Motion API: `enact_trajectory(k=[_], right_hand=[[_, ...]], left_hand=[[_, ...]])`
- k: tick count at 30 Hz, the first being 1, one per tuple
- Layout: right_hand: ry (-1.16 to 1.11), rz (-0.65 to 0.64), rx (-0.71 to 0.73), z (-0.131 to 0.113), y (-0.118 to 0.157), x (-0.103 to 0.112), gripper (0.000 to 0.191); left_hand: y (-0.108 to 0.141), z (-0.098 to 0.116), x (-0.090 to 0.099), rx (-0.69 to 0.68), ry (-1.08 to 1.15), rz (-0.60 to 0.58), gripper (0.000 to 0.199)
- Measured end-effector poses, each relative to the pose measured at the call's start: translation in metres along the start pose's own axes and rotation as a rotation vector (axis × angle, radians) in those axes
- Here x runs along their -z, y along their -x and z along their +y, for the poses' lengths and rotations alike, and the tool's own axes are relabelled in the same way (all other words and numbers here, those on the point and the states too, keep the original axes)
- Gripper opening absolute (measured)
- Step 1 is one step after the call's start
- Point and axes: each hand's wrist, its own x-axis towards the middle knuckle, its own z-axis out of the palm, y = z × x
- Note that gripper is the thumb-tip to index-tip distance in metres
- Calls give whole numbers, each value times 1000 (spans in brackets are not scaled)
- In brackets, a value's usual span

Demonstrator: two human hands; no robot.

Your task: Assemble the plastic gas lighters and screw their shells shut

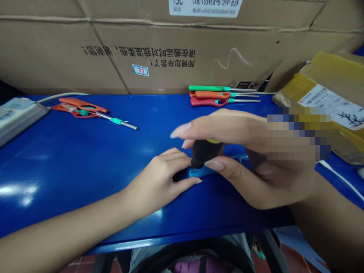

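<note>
**Black screwdriver set on blue piece, left hand steadying**

Right hand [247, 167] pinches a black-handled screwdriver [203, 152] near-upright between thumb and fingers, tip down on a blue plastic piece [199, 172] lying on the blue bench [57, 170]. Left hand [157, 182], fingers curved, presses the piece, apparently to stop it sliding. Cardboard box [176, 45] behind: upside-down Chinese print, sticker [140, 70] reading 33.

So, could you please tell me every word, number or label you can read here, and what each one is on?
"师傅您辛苦了!": upside down on the cardboard box.
"请在搬运时对我温柔": upside down, same box.
"33": small white sticker on that box.
The white label atop the box and the yellow parcel's label: too small or blurred to read.
</note>
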Motion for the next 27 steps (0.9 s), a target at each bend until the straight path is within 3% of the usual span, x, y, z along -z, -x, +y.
enact_trajectory(k=[3, 6, 15, 22, 27], right_hand=[[2, 35, 99, 1, -5, 0, 29], [56, -29, 85, 0, -8, 0, 29], [50, -36, 48, 2, -2, 0, 43], [205, 24, -9, 3, 3, -9, 43], [160, 28, -18, 0, 4, -17, 42]], left_hand=[[0, 2, -3, 20, -5, -7, 12], [-1, 4, -4, 37, -25, 5, 12], [2, 2, -3, 36, -94, -30, 15], [4, 5, -6, 44, -142, -26, 15], [4, 7, -5, 47, -130, -13, 18]])
